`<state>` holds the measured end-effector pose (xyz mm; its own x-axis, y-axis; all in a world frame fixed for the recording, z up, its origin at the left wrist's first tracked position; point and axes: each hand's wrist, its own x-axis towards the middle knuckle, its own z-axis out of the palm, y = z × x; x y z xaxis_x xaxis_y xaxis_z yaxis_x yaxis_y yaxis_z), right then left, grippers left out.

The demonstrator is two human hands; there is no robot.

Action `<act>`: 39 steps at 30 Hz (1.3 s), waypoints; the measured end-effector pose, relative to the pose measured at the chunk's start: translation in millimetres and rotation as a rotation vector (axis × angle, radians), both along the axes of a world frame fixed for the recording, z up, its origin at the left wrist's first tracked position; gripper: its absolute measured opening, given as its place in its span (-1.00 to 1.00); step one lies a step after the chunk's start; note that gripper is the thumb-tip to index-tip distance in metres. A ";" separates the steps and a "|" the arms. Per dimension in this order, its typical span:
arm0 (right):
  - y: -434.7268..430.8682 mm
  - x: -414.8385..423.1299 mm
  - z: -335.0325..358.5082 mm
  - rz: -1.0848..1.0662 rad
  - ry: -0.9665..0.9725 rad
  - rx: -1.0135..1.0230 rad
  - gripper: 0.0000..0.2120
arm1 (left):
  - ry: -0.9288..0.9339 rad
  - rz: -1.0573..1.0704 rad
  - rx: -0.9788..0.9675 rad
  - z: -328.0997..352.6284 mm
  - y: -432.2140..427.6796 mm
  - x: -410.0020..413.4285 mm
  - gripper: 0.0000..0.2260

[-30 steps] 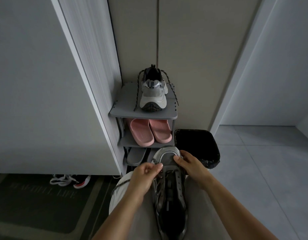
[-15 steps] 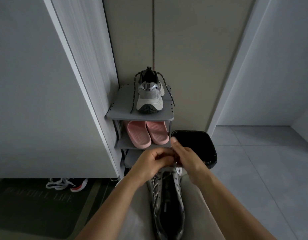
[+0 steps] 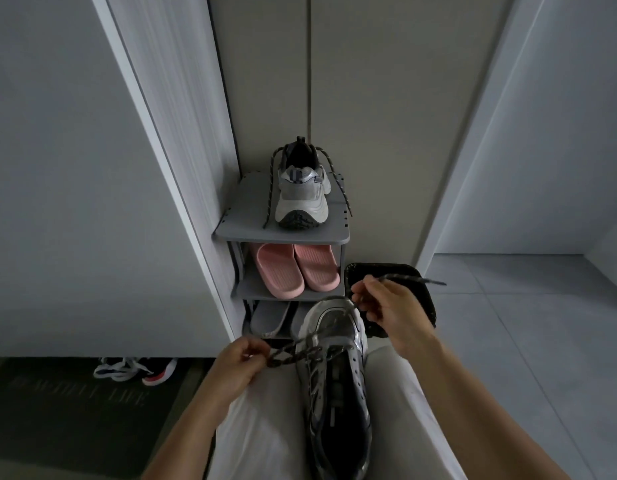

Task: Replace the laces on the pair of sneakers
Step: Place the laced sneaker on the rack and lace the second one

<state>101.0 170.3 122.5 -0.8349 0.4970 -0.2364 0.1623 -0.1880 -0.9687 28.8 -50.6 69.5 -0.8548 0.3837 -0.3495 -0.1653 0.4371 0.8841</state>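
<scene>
The sneaker is lying on the lap at 6 o'clock. The left hand and right hand are each pinching a lace end in curled fingers, apparently threading the toe eyelets. Next, evening the ends seems called for.

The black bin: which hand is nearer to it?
Right. The right hand is held just in front of the black bin; the left hand is across the sneaker from it.
</scene>
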 end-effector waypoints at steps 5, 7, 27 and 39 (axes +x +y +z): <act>-46.2 -2.3 -17.0 0.287 -0.066 0.272 -0.74 | 0.387 -0.092 0.131 38.6 39.5 8.8 -0.72; -56.1 -5.2 -22.7 0.370 -0.070 0.435 -0.83 | 0.425 -0.214 0.140 52.2 57.5 12.3 -0.74; -39.1 52.9 -26.5 0.203 -0.498 0.953 -0.75 | 0.550 -0.142 -0.024 24.6 53.8 36.9 -0.88; -34.5 63.3 -33.8 0.161 -0.512 0.978 -0.67 | 0.706 -0.265 -0.239 -9.3 60.6 59.7 -0.80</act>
